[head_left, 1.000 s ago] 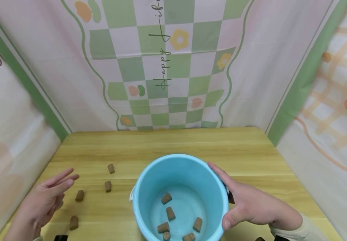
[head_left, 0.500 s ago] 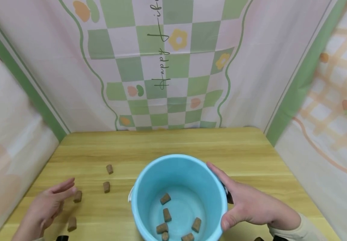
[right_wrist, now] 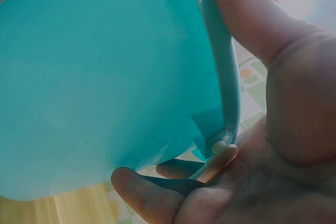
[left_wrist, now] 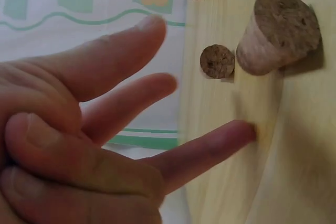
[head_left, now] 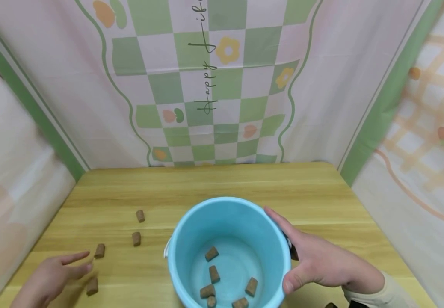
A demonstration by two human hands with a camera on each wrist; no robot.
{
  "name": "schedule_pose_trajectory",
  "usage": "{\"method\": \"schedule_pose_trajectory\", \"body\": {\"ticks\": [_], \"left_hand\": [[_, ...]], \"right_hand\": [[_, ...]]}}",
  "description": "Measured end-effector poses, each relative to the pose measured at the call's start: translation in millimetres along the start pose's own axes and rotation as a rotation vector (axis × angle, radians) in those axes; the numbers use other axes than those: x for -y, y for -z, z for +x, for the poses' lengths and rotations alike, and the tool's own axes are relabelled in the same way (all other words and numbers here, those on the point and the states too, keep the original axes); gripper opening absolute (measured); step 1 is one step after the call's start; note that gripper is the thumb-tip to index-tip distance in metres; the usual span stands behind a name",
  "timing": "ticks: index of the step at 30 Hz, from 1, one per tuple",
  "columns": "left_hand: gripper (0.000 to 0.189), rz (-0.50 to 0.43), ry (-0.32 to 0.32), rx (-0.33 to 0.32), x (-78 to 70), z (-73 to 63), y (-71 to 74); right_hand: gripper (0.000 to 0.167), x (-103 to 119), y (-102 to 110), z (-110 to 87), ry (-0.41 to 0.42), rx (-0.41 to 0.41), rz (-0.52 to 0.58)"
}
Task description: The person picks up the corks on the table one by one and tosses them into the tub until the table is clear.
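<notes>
My left hand (head_left: 54, 278) is low over the left of the table, its thumb and two fingers stretched out and the other two fingers curled to the palm. No object shows between the outstretched fingers. Just beside its fingertips are a brown tapered cork (head_left: 92, 285) and a second cork (head_left: 99, 250), both apart from the fingers. In the left wrist view a large cork (left_wrist: 278, 32) lies beyond the thumb, with a smaller-looking one (left_wrist: 217, 61) behind. My right hand (head_left: 322, 261) grips a light blue bucket (head_left: 229, 218) at its right rim, thumb over the edge, fingers outside near the handle's joint (right_wrist: 219, 145).
Two more corks, a nearer one (head_left: 136, 238) and a farther one (head_left: 140, 216), lie left of the bucket. Several corks (head_left: 214, 274) lie on the bucket's floor. A patterned cloth (head_left: 214, 145) hangs behind the wooden table (head_left: 214, 182), and cloth walls flank both sides.
My left hand has dropped toward the table and come nearer to me, from beside the farther of the two nearby corks to between them. My right hand and the bucket have stayed put.
</notes>
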State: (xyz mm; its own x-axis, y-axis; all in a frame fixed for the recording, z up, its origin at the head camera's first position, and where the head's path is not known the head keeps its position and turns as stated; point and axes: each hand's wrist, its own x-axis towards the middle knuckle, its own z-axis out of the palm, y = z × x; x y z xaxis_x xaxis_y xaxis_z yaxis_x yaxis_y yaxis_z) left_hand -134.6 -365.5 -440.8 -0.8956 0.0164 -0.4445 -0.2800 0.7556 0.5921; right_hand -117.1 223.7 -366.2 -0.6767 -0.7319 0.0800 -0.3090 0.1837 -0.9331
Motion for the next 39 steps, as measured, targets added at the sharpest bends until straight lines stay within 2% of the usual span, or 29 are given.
{"method": "schedule_pose_trajectory", "body": {"ticks": [4, 9, 14, 16, 21, 23, 25, 32, 37, 39], "left_hand": [[0.074, 0.093, -0.026, 0.014, 0.9, -3.3, -3.5], [0.076, 0.093, -0.001, 0.057, 3.0, -5.4, -7.2], [0.070, 0.073, 0.005, 0.099, 15.7, -6.7, -9.5], [0.069, -0.005, 0.014, 0.129, 23.0, -7.6, -10.9], [0.065, -0.425, -0.023, 0.310, 43.8, -8.8, -15.2], [0.063, -0.526, -0.032, 0.364, 49.0, -7.6, -17.0], [0.062, -0.517, -0.031, 0.357, 50.1, -5.7, -18.8], [0.062, -0.258, -0.041, 0.222, 42.1, 1.0, -24.6], [0.064, -0.124, -0.008, 0.118, 32.2, 4.6, -29.2], [0.063, -0.094, -0.019, 0.098, 28.8, 5.0, -29.8]], "right_hand": [[0.122, 0.3, 0.1, -0.1, 0.000, -0.001, -0.003], [0.121, -0.1, 0.1, 0.1, 0.000, -0.001, 0.001], [0.121, -0.2, -0.4, 0.6, 0.015, 0.006, -0.001], [0.121, -0.4, -0.3, 0.6, 0.017, 0.005, -0.003], [0.121, -0.5, 0.7, -0.3, 0.005, -0.005, -0.020], [0.121, -0.8, 1.1, -0.8, 0.001, -0.009, -0.027], [0.120, -1.2, 1.3, -1.0, -0.002, -0.009, -0.023], [0.119, -1.0, 1.0, -0.5, -0.003, -0.005, -0.006], [0.120, -0.3, 0.8, 0.0, 0.001, 0.000, -0.004], [0.121, 0.0, 0.9, 0.1, -0.001, -0.001, -0.005]]}}
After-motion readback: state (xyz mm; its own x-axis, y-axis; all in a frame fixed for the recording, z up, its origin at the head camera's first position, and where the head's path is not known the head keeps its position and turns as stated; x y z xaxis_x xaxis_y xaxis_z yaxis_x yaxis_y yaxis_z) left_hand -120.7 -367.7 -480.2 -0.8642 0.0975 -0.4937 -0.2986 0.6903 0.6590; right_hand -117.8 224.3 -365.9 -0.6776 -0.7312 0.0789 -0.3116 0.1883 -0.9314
